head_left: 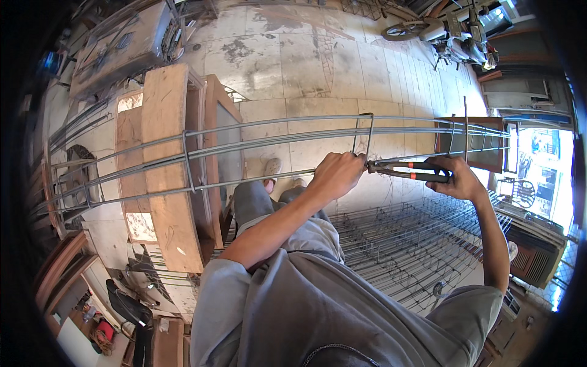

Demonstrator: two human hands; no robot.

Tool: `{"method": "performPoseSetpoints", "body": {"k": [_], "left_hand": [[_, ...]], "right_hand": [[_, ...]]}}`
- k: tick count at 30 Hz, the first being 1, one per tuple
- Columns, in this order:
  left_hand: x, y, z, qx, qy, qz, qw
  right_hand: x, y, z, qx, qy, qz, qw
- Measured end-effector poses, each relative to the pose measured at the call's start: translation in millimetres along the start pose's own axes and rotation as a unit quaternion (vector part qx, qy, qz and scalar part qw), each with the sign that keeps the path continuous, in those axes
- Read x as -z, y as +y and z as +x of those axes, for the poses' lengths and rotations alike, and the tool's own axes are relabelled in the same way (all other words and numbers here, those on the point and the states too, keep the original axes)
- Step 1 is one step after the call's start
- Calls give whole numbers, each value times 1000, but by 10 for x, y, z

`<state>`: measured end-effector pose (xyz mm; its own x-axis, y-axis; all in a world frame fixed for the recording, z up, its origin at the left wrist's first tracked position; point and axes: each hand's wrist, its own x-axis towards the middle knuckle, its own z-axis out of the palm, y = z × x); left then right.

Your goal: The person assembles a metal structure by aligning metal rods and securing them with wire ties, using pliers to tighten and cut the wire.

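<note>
A long cage of steel rebar (263, 144) runs across in front of me, with rectangular wire stirrups (371, 131) around its bars. My left hand (340, 174) is closed on the near bar, beside the lower end of a stirrup. My right hand (455, 177) grips pincers (406, 170) with dark handles and orange bands. Their jaws point left and meet the bar and stirrup right beside my left fingertips. Whether a tie wire sits in the jaws is too small to tell.
The cage's left part rests over a wooden cabinet (165, 153); its right part lies over another brown support (483, 144). Several finished-looking rebar cages (403, 238) are stacked close at my right side. A motorcycle (455, 30) stands at the far right, a worn table (122, 52) at the far left.
</note>
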<state>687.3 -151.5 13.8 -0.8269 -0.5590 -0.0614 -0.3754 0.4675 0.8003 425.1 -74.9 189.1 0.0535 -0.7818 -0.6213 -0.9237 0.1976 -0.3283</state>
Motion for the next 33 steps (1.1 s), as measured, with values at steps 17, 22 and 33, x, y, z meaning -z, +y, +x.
{"method": "performPoseSetpoints", "body": {"k": [17, 22, 33], "left_hand": [[-109, 78, -33, -16, 56, 73, 996], [-96, 170, -44, 10, 90, 89, 992], [-91, 123, -40, -13, 76, 83, 994]], "right_hand": [[-192, -501, -367, -11, 74, -64, 995], [-332, -644, -463, 33, 138, -224, 964], [-475, -218, -503, 67, 135, -322, 935]]}}
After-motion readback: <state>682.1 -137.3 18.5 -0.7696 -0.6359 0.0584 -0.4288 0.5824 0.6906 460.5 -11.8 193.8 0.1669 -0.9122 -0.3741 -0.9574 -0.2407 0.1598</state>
